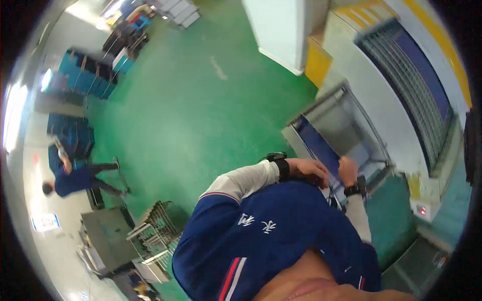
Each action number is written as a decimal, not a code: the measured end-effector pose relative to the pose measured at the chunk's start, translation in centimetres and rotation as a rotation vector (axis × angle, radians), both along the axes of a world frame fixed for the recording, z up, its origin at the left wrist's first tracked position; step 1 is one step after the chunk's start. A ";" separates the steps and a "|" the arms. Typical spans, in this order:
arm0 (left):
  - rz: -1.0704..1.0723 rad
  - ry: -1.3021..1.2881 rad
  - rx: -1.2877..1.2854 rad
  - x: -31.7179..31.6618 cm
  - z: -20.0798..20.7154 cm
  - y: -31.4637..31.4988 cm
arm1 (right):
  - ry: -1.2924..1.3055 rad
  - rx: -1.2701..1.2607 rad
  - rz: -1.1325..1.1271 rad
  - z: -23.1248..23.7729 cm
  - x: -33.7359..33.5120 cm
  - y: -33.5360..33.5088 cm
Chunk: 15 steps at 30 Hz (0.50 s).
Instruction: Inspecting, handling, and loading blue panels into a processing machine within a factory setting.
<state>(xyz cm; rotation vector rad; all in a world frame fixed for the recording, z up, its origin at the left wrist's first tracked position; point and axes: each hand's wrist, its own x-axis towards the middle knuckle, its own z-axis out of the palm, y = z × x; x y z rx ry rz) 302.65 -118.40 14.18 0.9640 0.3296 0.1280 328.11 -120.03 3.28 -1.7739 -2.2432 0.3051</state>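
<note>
My left hand point(312, 172) is in front of my body with its fingers curled inward. Just to its right, my right hand point(348, 170) is closed into a fist. Whatever either may hold is hidden or too small to make out. Each wrist wears a black strap with a small device, over pale sleeves. Beyond my hands stands a metal-framed cart point(384, 150), with a dark blue panel point(320, 145) along its near left side. My right hand overlaps the panel's lower end; contact cannot be told. Thin cords show below the hands, close to my blue jacket point(261, 226).
Behind the cart, a pale machine carries a slatted dark grille point(401, 85). A white cabinet point(281, 30) stands at the back. On the left are a wire rack point(155, 228), blue bins point(75, 75) and another person point(75, 179) in dark clothes. The floor point(191, 110) is green.
</note>
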 end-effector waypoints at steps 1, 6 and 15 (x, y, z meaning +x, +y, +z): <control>0.009 0.019 -0.122 -0.4 0.5 -0.2 | -0.034 -0.017 -0.049 0.9 -0.7 -0.5; 0.024 -0.015 -0.228 -1.8 -1.6 0.9 | 0.107 0.074 -0.132 5.4 -3.6 -1.7; 0.454 0.252 -0.384 -6.1 -9.3 6.2 | 0.086 0.083 -0.352 8.1 -4.5 -0.2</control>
